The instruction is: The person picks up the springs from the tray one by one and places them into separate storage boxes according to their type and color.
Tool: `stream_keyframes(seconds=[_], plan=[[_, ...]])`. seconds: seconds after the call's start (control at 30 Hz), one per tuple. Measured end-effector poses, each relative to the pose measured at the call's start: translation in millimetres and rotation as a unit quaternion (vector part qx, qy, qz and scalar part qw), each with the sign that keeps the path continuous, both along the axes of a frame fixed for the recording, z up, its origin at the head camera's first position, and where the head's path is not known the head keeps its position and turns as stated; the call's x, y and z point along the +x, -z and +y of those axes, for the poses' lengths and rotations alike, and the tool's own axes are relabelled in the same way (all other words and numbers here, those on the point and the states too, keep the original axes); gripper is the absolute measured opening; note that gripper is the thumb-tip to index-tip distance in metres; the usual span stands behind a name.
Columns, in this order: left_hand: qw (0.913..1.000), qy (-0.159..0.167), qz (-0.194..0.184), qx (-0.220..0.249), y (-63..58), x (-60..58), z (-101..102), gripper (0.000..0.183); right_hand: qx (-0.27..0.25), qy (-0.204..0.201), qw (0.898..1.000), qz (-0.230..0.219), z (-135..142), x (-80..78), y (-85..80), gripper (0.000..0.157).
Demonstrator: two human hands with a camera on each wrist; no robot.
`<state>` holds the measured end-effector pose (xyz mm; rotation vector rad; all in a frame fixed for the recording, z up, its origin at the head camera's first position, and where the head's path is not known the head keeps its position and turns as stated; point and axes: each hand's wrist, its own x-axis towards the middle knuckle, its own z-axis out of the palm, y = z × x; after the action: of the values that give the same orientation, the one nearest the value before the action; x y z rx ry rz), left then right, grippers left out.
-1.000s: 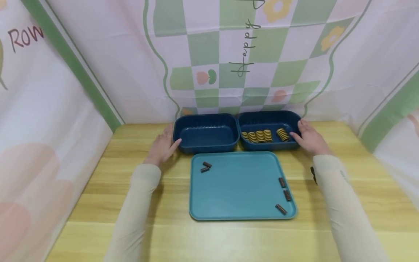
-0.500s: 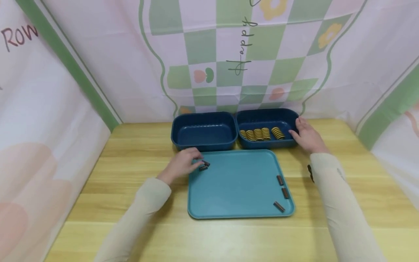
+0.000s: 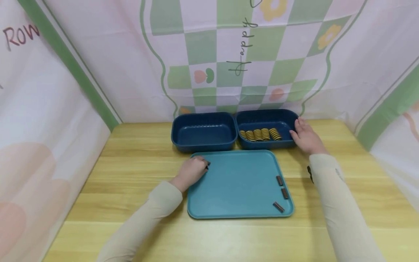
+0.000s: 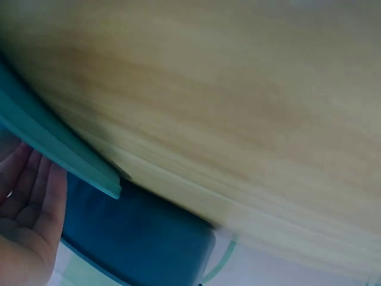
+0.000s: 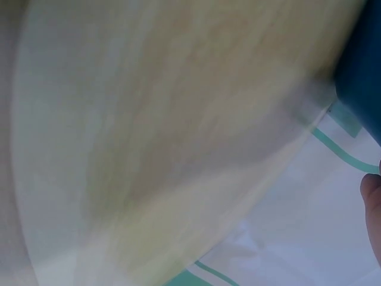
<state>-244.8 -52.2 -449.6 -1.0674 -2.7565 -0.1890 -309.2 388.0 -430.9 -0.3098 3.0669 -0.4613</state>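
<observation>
Head view: the left hand [image 3: 192, 170] is pinching small dark pieces [image 3: 207, 167] near the far-left corner of the tray [image 3: 239, 191]; the right hand [image 3: 308, 137] is resting straight-fingered on a bin [image 3: 266, 145]. The pieces are looking light, probably stiff — best held mid-length.

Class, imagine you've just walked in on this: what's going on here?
Someone is working bare-handed at a wooden table. The left hand is at the far left corner of the teal tray, right up against small dark pieces; whether it grips them is unclear. The right hand rests on the right end of the right blue bin, which holds five yellow-and-black ridged pieces. Three brown pieces lie near the tray's right side.
</observation>
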Motion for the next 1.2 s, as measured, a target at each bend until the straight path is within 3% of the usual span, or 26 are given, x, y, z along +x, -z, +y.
stream_keyframes(seconds=[0.23, 0.73, 0.9, 1.0, 1.07, 1.1, 1.2], plan=[[0.9999, 0.002, 0.014, 0.003, 1.5, -0.9, 3.9, 0.015, -0.001, 0.005, 1.000, 0.011, 2.2, -2.4, 5.3, 0.068], [0.9984, 0.008, -0.052, 0.020, -0.7, -6.9, 2.8, 0.017, 0.001, 0.006, 1.000, 0.028, -0.8, 0.6, 4.7, 0.063], [0.9919, 0.008, -0.092, 0.088, -5.5, -9.9, 0.1, 0.011, 0.000, 0.007, 1.000, 0.024, -0.4, 0.4, 5.2, 0.063], [0.9719, 0.008, -0.152, 0.180, -11.4, -13.0, -1.7, 0.008, -0.003, 0.009, 1.000, 0.023, -0.3, 0.2, 5.5, 0.062], [0.9443, 0.002, -0.214, 0.250, -16.4, -14.6, -2.9, 0.009, -0.004, 0.013, 1.000, 0.023, -0.3, 0.0, 5.6, 0.062], [0.9243, -0.003, -0.250, 0.288, -18.9, -15.3, -3.4, 0.009, -0.004, 0.014, 1.000, 0.022, -0.2, -0.1, 5.6, 0.062], [0.8515, -0.025, -0.353, 0.387, -26.5, -17.0, -5.0, 0.013, -0.009, 0.017, 1.000, 0.020, -0.8, -0.3, 5.5, 0.063]])
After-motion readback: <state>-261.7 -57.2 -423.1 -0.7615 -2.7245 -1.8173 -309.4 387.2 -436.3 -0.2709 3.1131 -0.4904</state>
